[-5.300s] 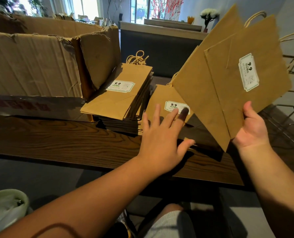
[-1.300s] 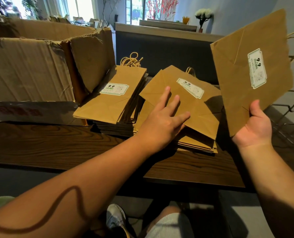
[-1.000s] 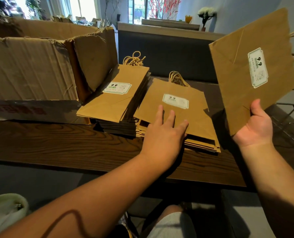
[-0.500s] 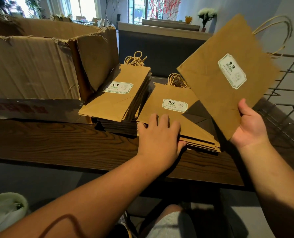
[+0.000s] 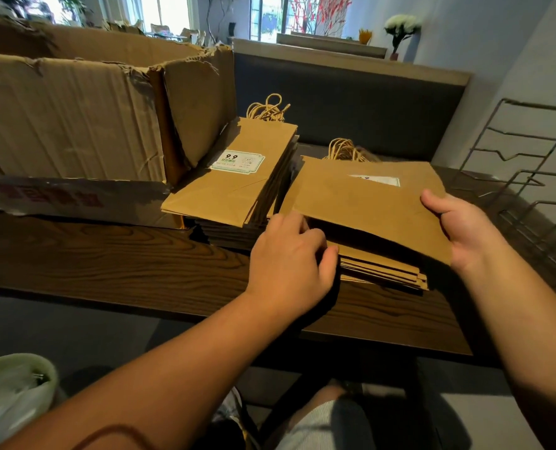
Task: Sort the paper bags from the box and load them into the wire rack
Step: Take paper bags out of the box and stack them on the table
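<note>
Two stacks of flat brown paper bags lie on the dark wooden table (image 5: 124, 264). The left stack (image 5: 234, 190) has a white and green label on top and leans by the big torn cardboard box (image 5: 69, 125). My right hand (image 5: 461, 228) grips the right edge of a single paper bag (image 5: 367, 203), held almost flat just above the right stack (image 5: 380, 271). My left hand (image 5: 289, 258) curls its fingers round the near left corner of that right stack, under the held bag. The wire rack (image 5: 529, 177) stands at the table's right end.
A dark padded bench back (image 5: 351, 102) runs behind the table. A pale green bin with a plastic liner (image 5: 13, 394) sits on the floor at lower left. My knee in grey shorts (image 5: 322, 423) shows under the table edge. A vase of white flowers (image 5: 400, 30) stands on the far ledge.
My right hand has swung its bag from upright in the air down and left, flat over the right stack. My left hand slid to the stack's near left corner and curled its fingers.
</note>
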